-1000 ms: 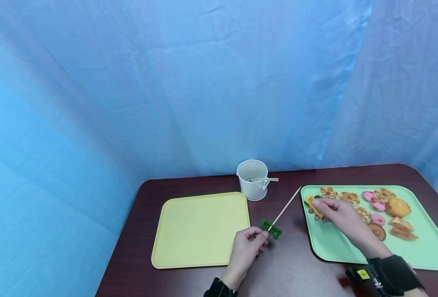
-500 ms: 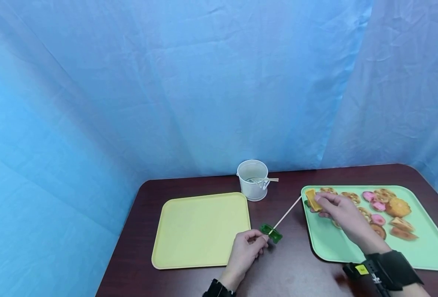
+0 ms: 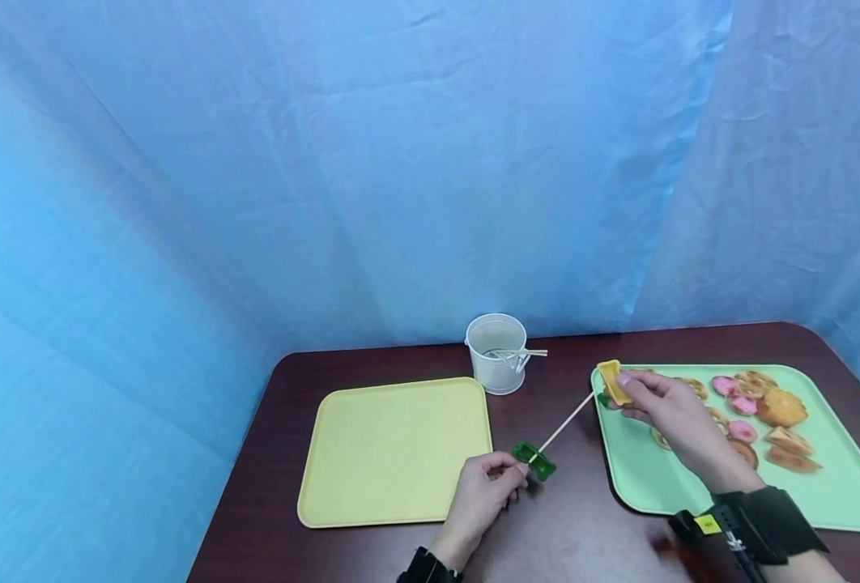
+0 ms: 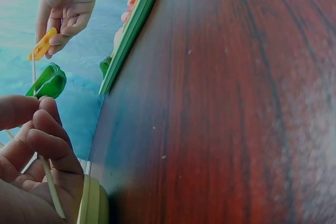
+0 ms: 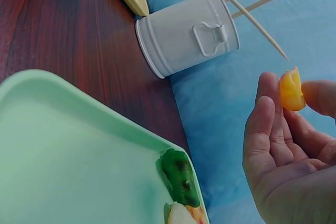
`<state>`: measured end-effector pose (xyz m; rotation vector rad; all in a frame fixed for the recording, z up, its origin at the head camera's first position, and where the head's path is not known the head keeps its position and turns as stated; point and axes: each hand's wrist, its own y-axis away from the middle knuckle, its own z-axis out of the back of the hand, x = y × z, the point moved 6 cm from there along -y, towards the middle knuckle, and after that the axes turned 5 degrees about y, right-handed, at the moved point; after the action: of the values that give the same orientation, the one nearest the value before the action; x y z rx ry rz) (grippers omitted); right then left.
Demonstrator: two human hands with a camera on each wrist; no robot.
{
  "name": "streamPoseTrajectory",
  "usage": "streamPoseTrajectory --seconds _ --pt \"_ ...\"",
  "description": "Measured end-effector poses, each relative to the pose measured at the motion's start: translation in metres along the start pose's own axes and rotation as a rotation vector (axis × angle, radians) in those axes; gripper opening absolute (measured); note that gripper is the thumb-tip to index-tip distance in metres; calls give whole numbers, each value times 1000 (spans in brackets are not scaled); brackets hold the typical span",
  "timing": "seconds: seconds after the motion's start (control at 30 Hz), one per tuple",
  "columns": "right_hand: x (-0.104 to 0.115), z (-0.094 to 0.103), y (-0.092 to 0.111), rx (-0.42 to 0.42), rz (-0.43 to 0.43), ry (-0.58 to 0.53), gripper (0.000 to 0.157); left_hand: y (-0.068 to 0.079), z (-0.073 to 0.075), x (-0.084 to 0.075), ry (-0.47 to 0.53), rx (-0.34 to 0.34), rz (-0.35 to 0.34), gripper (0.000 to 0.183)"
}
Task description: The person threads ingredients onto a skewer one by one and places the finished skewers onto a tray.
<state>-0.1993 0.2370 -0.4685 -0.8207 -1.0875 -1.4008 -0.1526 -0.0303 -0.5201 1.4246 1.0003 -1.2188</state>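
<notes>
Pinched between the thumb and fingers of my left hand (image 3: 483, 490) is a thin wooden skewer (image 3: 567, 423), pointing up and to the right. A green bell pepper piece (image 3: 534, 461) is threaded on it just beyond my fingertips. My right hand (image 3: 681, 429) pinches a curved yellow bell pepper piece (image 3: 612, 382) above the left end of the green tray (image 3: 663, 486). In the right wrist view the skewer's pointed tip stops close to the edge of the yellow piece (image 5: 292, 93); the left wrist view shows the two overlapping.
Several food pieces, brown, pink and orange (image 3: 781, 407), lie on the green tray, with another green pepper piece (image 5: 180, 177) at its corner. A yellow tray (image 3: 393, 453) lies left. Behind stands a small white bucket (image 3: 498, 372) with more skewers (image 3: 525, 352). A blue curtain (image 3: 430, 162) hangs behind the table.
My right hand has turned the yellow pepper piece and raised it slightly, toward the skewer's tip. The skewer's tip has dropped a little; my left hand has hardly moved.
</notes>
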Motion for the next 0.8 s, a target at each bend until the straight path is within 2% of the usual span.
streamPoseTrajectory --seconds 0.5,0.8 --pt "3 -1 0 -20 -10 46 71 1 -2 -3 19 10 -22 19" --pt "5 1 1 -40 29 68 69 1 -4 -4 -5 2 -14 18"
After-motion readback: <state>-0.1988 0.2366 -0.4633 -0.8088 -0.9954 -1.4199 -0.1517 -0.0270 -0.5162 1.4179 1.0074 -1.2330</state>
